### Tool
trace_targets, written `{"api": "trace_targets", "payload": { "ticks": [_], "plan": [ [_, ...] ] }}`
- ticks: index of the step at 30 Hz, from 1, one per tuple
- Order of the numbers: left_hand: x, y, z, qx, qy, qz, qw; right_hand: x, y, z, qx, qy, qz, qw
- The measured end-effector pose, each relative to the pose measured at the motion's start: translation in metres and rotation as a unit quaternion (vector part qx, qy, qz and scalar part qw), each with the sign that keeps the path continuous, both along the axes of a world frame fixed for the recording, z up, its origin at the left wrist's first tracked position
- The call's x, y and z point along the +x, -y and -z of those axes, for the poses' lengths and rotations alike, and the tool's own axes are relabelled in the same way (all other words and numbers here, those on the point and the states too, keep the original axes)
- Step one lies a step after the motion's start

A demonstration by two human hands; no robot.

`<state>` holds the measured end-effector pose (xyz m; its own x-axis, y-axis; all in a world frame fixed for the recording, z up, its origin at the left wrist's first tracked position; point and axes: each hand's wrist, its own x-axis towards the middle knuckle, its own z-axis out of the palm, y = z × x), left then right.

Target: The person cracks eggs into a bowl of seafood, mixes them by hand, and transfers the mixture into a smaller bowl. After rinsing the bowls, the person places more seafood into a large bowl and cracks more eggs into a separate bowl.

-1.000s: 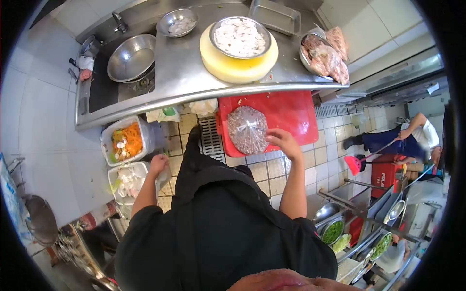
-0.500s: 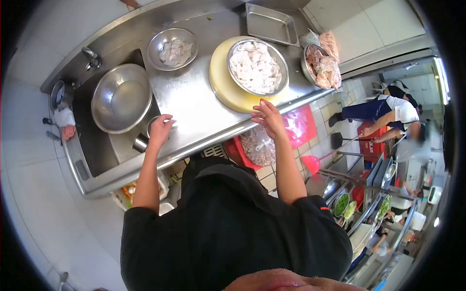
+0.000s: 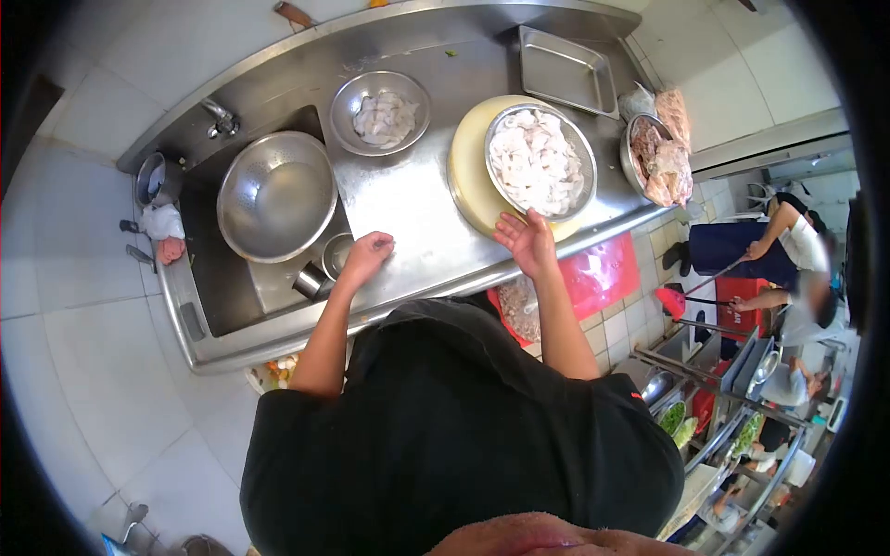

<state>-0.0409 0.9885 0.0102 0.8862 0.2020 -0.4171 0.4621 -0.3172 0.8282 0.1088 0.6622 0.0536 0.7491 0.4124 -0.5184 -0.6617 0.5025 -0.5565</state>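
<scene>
Over the bare steel counter (image 3: 389, 204), my left hand (image 3: 366, 259) has its fingers curled together; whatever may be between them is hidden. My right hand (image 3: 529, 244) is open, palm turned up, just below the near rim of a steel bowl (image 3: 591, 183) heaped with pale white meat pieces (image 3: 536, 159). That bowl rests on a thick round yellow cutting board (image 3: 466, 190). A second steel bowl (image 3: 344, 130), farther back and left, holds fewer pale pieces (image 3: 384, 119).
Left is a sink with a large perforated basin (image 3: 320, 218), a metal cup (image 3: 312, 281) and a tap (image 3: 221, 120). An oblong steel pan (image 3: 566, 72) and a bowl of raw meat (image 3: 636, 159) stand right. A person (image 3: 799, 232) holds a long-handled tool behind.
The view has shifted, so the counter sits farther right. My right hand has turned palm up near the bowl. My left hand's fingers have curled in more.
</scene>
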Motion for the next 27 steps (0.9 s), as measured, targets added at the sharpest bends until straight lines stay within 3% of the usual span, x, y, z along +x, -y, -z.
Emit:
{"api": "trace_targets", "payload": {
  "ticks": [6, 13, 16, 20, 27],
  "plan": [
    [0.041, -0.017, 0.004, -0.228, -0.106, -0.128, 0.959, 0.008, 0.002, -0.001, -0.038, 0.0, 0.014, 0.999],
    [0.158, -0.045, 0.017, -0.44, -0.035, -0.31, 0.842, 0.019, -0.011, 0.0, -0.045, -0.04, 0.041, 0.997],
    [0.189, -0.05, 0.046, -0.444, -0.002, -0.338, 0.83, 0.02, -0.01, -0.005, -0.034, -0.051, 0.059, 0.996],
    [0.191, -0.056, 0.068, -0.521, 0.018, -0.357, 0.775, 0.021, -0.008, -0.009, -0.01, -0.044, 0.066, 0.997],
    [0.106, -0.037, 0.03, -0.483, 0.058, -0.393, 0.78, 0.032, 0.009, 0.004, -0.031, -0.027, 0.014, 0.999]
  ]
}}
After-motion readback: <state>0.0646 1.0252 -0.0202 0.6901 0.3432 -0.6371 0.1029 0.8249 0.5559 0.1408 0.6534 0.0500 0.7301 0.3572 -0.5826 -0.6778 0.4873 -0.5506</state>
